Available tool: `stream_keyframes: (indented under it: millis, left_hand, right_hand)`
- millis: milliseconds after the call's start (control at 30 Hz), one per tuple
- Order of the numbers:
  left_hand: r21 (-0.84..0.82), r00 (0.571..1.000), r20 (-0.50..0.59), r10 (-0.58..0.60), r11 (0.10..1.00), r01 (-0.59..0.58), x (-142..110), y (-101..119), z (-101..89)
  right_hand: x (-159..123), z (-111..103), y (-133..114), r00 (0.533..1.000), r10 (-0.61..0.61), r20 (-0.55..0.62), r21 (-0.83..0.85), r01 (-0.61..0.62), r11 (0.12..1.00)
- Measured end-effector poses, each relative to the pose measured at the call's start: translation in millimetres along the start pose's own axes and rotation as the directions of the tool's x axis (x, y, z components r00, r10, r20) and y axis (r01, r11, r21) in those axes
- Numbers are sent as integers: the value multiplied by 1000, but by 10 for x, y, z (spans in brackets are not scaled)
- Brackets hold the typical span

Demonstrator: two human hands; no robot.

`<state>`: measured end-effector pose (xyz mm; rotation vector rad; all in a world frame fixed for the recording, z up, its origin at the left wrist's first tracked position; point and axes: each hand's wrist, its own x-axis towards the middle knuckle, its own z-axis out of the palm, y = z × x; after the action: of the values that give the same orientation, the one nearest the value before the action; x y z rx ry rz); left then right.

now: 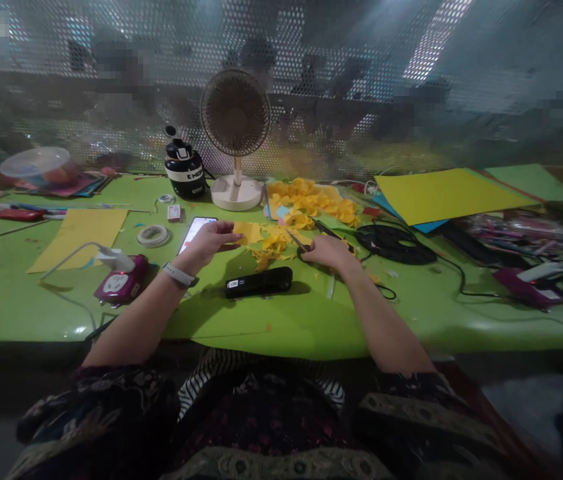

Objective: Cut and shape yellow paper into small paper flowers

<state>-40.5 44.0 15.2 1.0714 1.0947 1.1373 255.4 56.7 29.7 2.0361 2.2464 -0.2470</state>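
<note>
My left hand [211, 241] pinches a small piece of yellow paper [247, 232] between thumb and fingers. Closed around the dark handles of a pair of scissors [303, 249] is my right hand [328, 253]; the blades point left toward the paper, a short way apart from it. Yellow paper scraps [274, 248] lie between both hands. Behind them is a heap of yellow paper flowers [306, 197]. A phone [197, 233] with a lit screen lies partly hidden behind my left hand. Nearer to me rests a black stapler-like object [258, 282].
A white fan [236, 120] and a black bottle [184, 175] stand at the back. Purple power strips [121, 283] with cables lie left and right. A tape roll [153, 235], yellow sheets [448, 193] and a black cable reel [394, 243] are on the green table [281, 323].
</note>
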Motion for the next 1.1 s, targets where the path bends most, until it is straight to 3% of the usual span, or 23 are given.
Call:
stream_keyframes:
  millis: [233, 367, 700, 833, 933, 1033, 1100]
  left_hand:
    - [-180, 989, 10, -145, 973, 145, -117, 20, 194]
    - [-200, 986, -20, -163, 967, 156, -168, 48, 271]
    - [12, 1000, 1, -17, 1000, 17, -201, 36, 249]
    - [17, 1000, -8, 14, 1000, -14, -210, 43, 245]
    - [-17, 999, 35, -12, 1000, 12, -220, 48, 252]
    - [-47, 998, 61, -22, 999, 25, -227, 51, 268]
    - [-66, 998, 58, -23, 997, 26, -229, 53, 277]
  right_hand:
    - [-2, -16, 45, 999, 32, -6, -49, -32, 998]
    - [-13, -24, 66, 999, 48, -6, -39, -48, 998]
    - [-2, -38, 173, 995, 79, -56, -30, -81, 996]
    - [-28, -67, 268, 989, 69, -128, 139, -51, 989]
    - [-102, -104, 242, 997, 41, -60, 462, -9, 887]
    - [-199, -147, 130, 1000, -16, -4, 764, 14, 646]
    - [-248, -167, 46, 998, -66, 22, 853, 15, 521]
